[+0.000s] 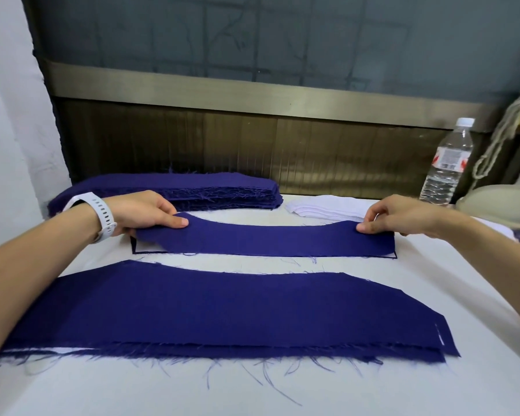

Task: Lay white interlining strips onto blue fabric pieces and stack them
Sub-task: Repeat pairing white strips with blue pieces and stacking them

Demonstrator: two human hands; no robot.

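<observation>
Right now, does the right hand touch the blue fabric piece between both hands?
Touching. The head view shows the right hand pinching the right end of the blue fabric piece with thumb and fingers.

Two hands are counted, left hand and right hand; one loose blue piece; two blue stacks, far stack and near stack; one white strip pile; one bottle; one watch.

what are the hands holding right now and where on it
Both hold one curved blue fabric piece by its ends: the left hand pinches the left end, the right hand the right end.
</observation>
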